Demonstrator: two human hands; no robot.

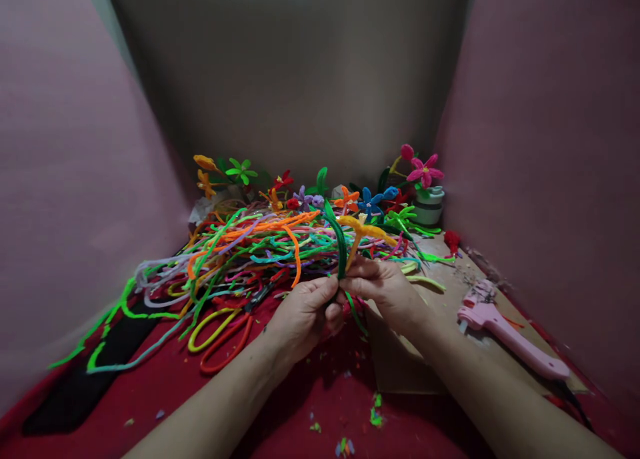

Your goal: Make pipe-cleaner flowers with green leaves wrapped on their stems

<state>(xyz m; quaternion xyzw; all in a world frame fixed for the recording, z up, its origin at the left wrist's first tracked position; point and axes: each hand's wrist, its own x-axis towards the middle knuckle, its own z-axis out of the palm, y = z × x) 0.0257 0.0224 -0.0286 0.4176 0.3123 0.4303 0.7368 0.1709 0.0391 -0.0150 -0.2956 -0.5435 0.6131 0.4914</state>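
Observation:
My left hand is closed in a pinch on the base of a dark green pipe-cleaner leaf, which stands upright and bends to the left at its top. Against it, my right hand pinches the stem of a yellow-orange pipe-cleaner flower. The fingertips of both hands meet where leaf and stem come together, so the joint itself is hidden. A thin green end hangs down below the fingers. Behind my hands lies a big heap of coloured pipe cleaners.
Red-and-yellow-handled scissors lie left of my hands. A pink glue gun rests on cardboard at right. Finished flowers line the back, with a small pot at right. Pink panels stand on both sides; fuzz scraps dot the red cloth.

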